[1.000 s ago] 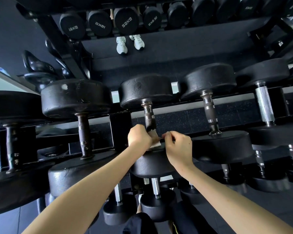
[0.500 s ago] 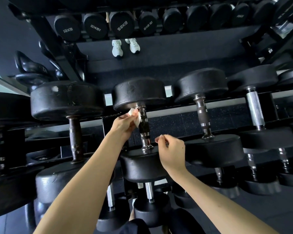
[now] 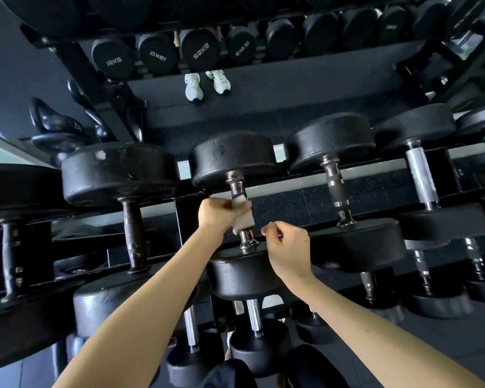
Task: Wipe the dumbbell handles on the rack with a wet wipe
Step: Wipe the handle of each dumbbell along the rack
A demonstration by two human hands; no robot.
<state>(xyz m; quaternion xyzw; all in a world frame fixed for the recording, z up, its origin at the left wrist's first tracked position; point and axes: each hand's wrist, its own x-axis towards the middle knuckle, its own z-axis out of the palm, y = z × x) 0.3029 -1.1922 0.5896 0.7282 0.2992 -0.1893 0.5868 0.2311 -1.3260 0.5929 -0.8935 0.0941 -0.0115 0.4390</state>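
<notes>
Dim gym, black dumbbell rack (image 3: 186,219)

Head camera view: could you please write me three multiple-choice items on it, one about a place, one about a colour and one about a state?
1. Where is the wet wipe?
A. On the floor.
B. Round the handle of the middle dumbbell.
C. On the top shelf.

2. What colour is the wipe?
A. Blue.
B. Red.
C. White.

3. What is the left hand doing?
A. Gripping the wipe against the handle.
B. Lying flat on a weight.
C. Hanging away from the rack.

Answers:
1 B, the wipe wraps that handle.
2 C, it is plainly white.
3 A, its fingers curl round wipe and handle.
</notes>
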